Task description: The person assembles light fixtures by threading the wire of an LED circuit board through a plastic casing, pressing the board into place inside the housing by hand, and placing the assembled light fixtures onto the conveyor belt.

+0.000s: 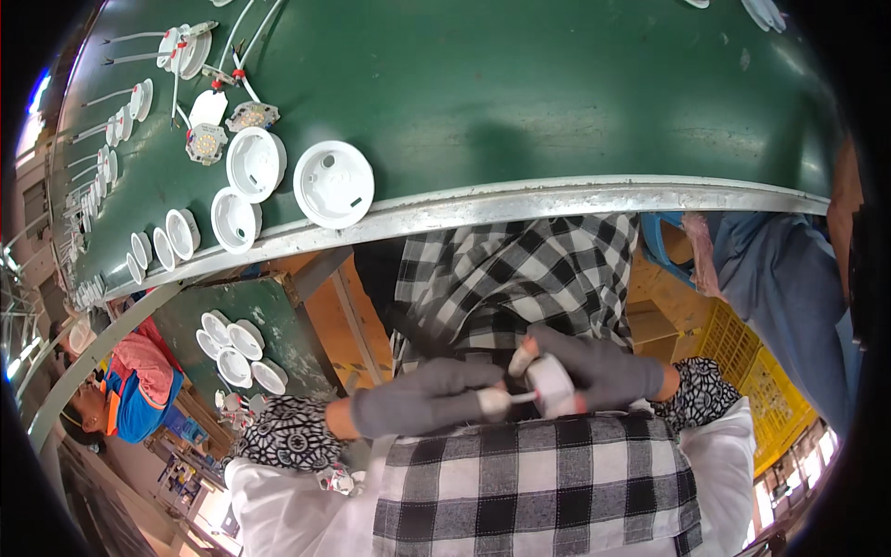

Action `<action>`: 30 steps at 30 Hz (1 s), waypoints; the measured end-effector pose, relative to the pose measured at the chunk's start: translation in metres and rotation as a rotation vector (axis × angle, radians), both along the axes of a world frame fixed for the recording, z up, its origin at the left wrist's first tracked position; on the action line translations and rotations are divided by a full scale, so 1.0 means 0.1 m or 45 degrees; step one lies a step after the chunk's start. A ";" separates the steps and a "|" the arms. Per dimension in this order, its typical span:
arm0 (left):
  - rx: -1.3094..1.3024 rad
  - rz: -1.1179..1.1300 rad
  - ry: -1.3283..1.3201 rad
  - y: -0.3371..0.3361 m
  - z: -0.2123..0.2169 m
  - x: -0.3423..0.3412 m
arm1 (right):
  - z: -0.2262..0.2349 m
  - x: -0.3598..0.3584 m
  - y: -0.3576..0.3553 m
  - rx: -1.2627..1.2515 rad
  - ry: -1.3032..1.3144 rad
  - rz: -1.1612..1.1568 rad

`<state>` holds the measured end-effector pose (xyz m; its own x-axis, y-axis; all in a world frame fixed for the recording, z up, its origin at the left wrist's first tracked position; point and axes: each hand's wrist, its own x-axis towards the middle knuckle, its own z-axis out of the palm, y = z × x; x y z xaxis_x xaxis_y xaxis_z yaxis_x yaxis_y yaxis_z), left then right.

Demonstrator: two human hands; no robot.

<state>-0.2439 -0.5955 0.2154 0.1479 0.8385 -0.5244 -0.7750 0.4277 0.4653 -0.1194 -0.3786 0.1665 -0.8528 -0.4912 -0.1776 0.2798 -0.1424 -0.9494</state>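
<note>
In front of my lap, my right hand, in a grey glove, is closed around a small white lamp housing. A short white cable stretches from the housing toward my left. At its other end, my left hand, gloved as well, has its fingers pressed together on the cable. The fingertips of both hands look pale, bare or wrapped. What lies inside the housing is turned away from me.
Over a metal-edged green table stand several white lamp cups. Round LED boards with wires lie behind them. More white cups sit on a lower green surface at left. A yellow crate stands at right; a person is at far left.
</note>
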 end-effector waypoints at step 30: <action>0.230 0.133 0.195 0.42 0.28 -0.30 | 0.21 0.00 0.18 -0.668 -0.829 0.130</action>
